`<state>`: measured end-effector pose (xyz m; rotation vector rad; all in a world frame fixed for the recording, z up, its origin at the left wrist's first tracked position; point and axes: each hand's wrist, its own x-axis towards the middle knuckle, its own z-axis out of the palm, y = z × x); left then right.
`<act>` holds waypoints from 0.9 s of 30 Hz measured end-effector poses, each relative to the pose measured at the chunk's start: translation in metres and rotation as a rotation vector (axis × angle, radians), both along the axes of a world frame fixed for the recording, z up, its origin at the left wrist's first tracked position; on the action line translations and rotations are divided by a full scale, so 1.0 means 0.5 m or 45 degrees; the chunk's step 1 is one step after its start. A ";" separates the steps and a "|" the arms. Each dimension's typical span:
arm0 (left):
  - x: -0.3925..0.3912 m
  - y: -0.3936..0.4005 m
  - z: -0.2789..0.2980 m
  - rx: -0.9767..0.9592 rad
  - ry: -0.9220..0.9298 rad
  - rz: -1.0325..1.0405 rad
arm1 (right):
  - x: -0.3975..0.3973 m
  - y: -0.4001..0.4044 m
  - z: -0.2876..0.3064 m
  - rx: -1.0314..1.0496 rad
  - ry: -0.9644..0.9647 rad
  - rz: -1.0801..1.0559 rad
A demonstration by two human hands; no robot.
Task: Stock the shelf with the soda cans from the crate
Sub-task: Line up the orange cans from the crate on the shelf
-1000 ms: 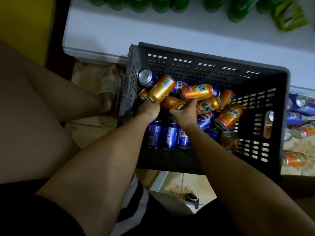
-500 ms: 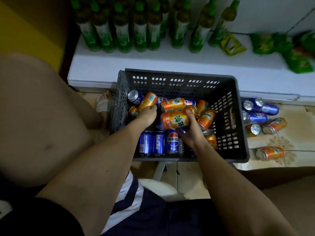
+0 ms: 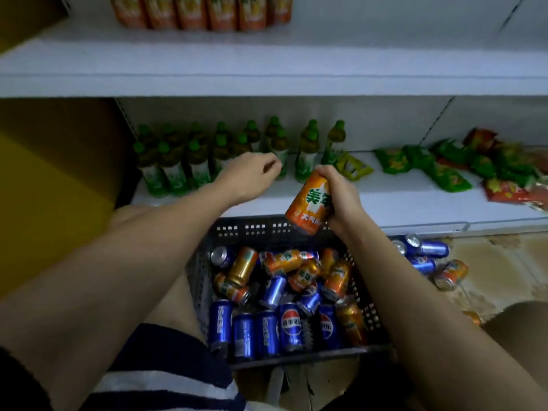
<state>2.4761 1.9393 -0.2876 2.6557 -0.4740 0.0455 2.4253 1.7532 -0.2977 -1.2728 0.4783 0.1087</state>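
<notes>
**Orange can lifted over crate, shelf front open**

Right hand (image 3: 341, 200) wraps an orange can (image 3: 310, 203), tilted, above the crate's (image 3: 201, 280) far rim and just short of the lower shelf's (image 3: 385, 203) front edge. Can's base and far side hidden by fingers. Left hand (image 3: 252, 176) holds nothing, fingers loosely curled, in front of the green bottles (image 3: 195, 161); whether it touches one – can't tell. Crate's near rim cut partly by forearms; blue and orange cans (image 3: 278, 295) piled inside, bottom layers unseen. Bare shelf strip runs along front edge betw. bottles and snack packets (image 3: 444, 170). More cans on floor (image 3: 430, 259) right of crate. Upper shelf's orange bottles (image 3: 204, 10) cropped at top.
</notes>
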 end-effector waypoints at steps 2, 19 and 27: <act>0.043 0.001 0.088 0.074 -0.234 -0.118 | 0.028 -0.008 0.076 -0.071 -0.093 0.010; 0.352 0.123 0.223 0.318 -0.010 0.211 | 0.323 0.024 0.419 -0.714 -0.453 0.096; 0.353 0.120 0.217 0.282 -0.066 0.204 | 0.562 0.065 0.399 -0.732 -0.439 -0.115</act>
